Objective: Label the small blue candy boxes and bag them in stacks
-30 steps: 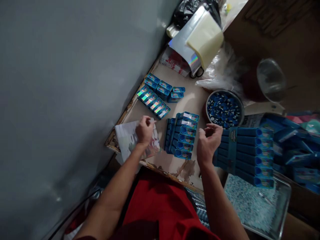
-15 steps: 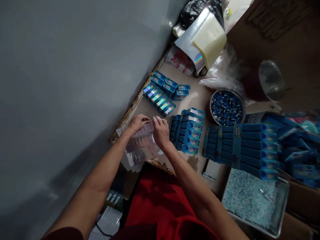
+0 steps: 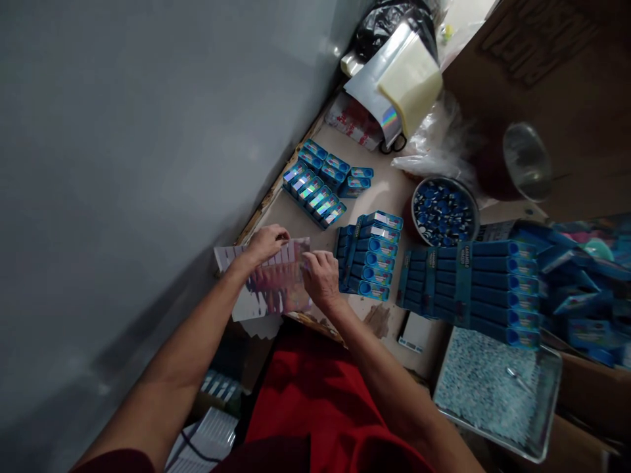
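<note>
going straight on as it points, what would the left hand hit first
Past the shiny pinkish sheet, the left hand would probably meet the row of narrow blue boxes with iridescent tops; depth is unclear.

Wall (image 3: 148, 164) blocks left side. Past left hand (image 3: 269, 242), bare table (image 3: 277, 213) up to rear boxes (image 3: 315, 187). Front boxes (image 3: 377, 253) just beside right hand (image 3: 321, 277), in the way; narrow gap, then long boxes (image 3: 493, 289). Wider lane between rear boxes and bowl (image 3: 476, 220).
</note>
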### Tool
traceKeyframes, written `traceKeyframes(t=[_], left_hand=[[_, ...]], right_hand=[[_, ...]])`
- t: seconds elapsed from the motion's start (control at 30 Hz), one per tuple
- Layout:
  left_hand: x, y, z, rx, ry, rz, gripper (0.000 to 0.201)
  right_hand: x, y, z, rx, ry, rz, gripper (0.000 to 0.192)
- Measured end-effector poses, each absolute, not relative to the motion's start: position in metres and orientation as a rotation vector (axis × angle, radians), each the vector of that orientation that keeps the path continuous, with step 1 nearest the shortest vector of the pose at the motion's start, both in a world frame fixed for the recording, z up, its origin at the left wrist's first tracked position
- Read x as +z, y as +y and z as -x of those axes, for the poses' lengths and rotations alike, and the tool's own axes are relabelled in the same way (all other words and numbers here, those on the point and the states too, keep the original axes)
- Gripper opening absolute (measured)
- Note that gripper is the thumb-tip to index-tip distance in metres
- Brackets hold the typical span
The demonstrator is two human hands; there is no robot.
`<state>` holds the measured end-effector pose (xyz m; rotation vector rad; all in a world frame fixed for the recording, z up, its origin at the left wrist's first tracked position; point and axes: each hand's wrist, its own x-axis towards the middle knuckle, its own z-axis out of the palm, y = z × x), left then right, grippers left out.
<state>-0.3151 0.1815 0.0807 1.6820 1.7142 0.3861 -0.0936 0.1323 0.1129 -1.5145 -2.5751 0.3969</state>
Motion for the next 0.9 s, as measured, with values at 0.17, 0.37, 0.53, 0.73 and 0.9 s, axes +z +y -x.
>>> traceKeyframes(t=[0.17,0.37,0.53,0.73,0.9], left_hand=[[0.104,0.177,0.297,0.267,1.836,-1.749,0.026],[0.106,0.173,0.295,0.170,1.960,-1.686,0.021],[0.109,0.174,0.296,0.104,1.876,-1.665,0.019],[0.123,0.171,0.292,0.054,1.828,-1.737,0.023],[0.121,0.172,0.292,0.044,1.872,-1.674,0.021]], right_hand=[[0.102,0.163,0.105,0.283,-2.672,1.391,0.047],[0.091,0.148,0.104,0.259,-2.762,1.323,0.048],[0.097,0.129,0.096,0.324,-2.709,1.335,0.048],[0.101,0.146,0.105,0.369,-2.568,1.419,0.049],[0.096,0.146,0.113,0.341,-2.732,1.358,0.048]])
